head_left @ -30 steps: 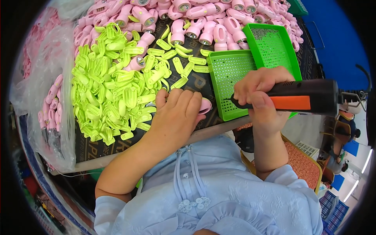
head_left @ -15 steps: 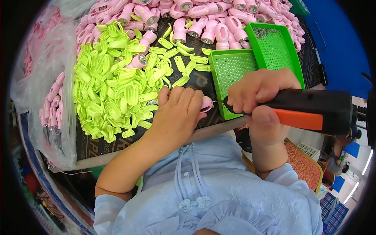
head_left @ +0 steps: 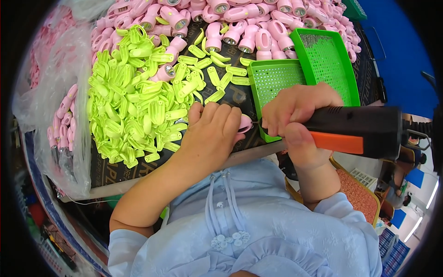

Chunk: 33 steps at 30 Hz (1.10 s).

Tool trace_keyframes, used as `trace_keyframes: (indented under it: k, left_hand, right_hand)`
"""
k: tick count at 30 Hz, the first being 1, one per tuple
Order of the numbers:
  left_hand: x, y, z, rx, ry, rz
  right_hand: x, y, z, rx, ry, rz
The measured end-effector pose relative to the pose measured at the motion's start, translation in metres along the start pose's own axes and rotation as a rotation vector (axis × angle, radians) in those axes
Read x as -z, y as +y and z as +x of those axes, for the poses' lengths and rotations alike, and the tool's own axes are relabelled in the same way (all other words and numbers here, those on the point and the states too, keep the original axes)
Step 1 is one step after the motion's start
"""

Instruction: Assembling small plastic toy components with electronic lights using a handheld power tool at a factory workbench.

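Observation:
My left hand (head_left: 213, 131) is closed around a pink flashlight (head_left: 246, 123) near the table's front edge, and only the tail end of it shows past my fingers. In my right hand (head_left: 300, 115) is a black electric screwdriver (head_left: 364, 121) with an orange lever, lying nearly level. Its thin bit points left into the end of the flashlight. Beside my left hand is a heap of yellow-green plastic handle pieces (head_left: 134, 106), with several loose ones (head_left: 224, 81) scattered farther back.
Two green perforated trays stand behind my right hand; the nearer tray (head_left: 253, 74) is partly under the farther one (head_left: 356, 87), which holds small metal screws (head_left: 314, 42). Many pink flashlights (head_left: 240, 14) are piled at the back. A clear plastic bag (head_left: 60, 157) with pink flashlights lies at left.
My right hand has shifted slightly left with the screwdriver, and the bit has moved into the flashlight's end. My left hand has stayed nearly in place.

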<state>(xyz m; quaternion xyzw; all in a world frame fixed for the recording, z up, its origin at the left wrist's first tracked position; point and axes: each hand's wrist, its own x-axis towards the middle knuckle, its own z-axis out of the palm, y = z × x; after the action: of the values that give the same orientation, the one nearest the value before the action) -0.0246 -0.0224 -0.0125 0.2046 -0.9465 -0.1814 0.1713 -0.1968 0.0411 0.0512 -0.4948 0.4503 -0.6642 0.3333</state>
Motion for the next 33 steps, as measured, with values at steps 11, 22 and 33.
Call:
trace_keyframes:
  k: [11,22,33]
  left_hand:
    - [0.011,0.006,0.004,0.047,-0.1,-0.037]
    - [0.013,0.006,0.001,-0.23,-0.001,-0.153]
    - [0.015,0.007,0.002,-0.274,-0.004,-0.145]
  right_hand:
    - [0.021,-0.037,0.012,0.142,0.026,0.021]
    - [0.095,-0.029,0.032,0.218,0.434,-0.172]
    - [0.099,-0.02,0.029,0.184,0.496,-0.146]
